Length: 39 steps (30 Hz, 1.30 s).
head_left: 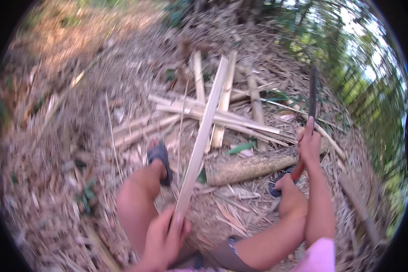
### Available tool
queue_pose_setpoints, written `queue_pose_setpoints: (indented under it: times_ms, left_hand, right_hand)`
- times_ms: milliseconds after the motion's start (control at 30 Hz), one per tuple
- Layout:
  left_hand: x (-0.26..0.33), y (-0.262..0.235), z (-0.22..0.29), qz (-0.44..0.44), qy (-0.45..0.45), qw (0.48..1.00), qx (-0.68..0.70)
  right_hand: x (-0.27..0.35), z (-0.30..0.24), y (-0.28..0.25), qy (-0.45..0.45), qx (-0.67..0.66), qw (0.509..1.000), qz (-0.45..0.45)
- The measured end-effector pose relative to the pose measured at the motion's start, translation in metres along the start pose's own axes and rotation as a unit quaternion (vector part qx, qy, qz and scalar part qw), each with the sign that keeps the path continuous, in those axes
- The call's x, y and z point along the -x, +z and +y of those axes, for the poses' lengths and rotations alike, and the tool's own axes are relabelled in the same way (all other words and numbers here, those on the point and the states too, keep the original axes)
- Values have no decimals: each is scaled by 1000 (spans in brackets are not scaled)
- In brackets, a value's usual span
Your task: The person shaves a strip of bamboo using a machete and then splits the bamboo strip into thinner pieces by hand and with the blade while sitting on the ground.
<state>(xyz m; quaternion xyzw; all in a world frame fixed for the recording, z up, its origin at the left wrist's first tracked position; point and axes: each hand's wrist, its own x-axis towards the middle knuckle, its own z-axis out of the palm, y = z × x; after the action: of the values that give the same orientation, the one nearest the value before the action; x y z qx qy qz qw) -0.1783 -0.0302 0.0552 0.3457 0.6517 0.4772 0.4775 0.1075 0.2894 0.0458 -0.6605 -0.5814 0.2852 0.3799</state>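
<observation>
The left hand closes around a pale strip, the right hand around a dark-bladed tool; a log and crossed slats clutter the ground.

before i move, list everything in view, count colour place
long flat wooden strip: one, cream, centre, held
long narrow blade: one, dark, right side, held
split wooden strips: several, cream, crossed on ground
thick round log: one, tan, centre right
smooth oval leaf: one, green, beyond the log
dry leaf litter: uncounted, brown, throughout
leafy foliage: uncounted, green, upper right
open sandals: two, grey, near the log
cloth sleeve: one, pink, lower right
bare legs: two, lower centre
left hand: one, gripping the strip
right hand: one, gripping the blade
</observation>
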Motion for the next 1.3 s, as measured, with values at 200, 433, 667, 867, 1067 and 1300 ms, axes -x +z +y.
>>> queue_pose_setpoints:
  times_ms: [200,433,667,867,1067,1300]
  left_hand:
    - [-83,10,14,-172,3,964,201]
    - [-92,21,20,-178,-14,964,198]
    - [-83,1,27,-137,-71,970,186]
    - [-93,-18,41,-155,-77,969,174]
    - [-111,-4,34,-248,-131,918,282]
    - [-110,20,31,-377,-197,862,277]
  right_hand:
    - [108,-72,47,-73,27,952,-296]
    - [114,-72,53,-142,9,936,-321]
    - [121,-74,67,70,-156,864,-474]
    - [117,-67,78,66,-249,880,-398]
    - [121,-82,83,55,-341,874,-341]
    - [115,-84,83,54,-411,868,-273]
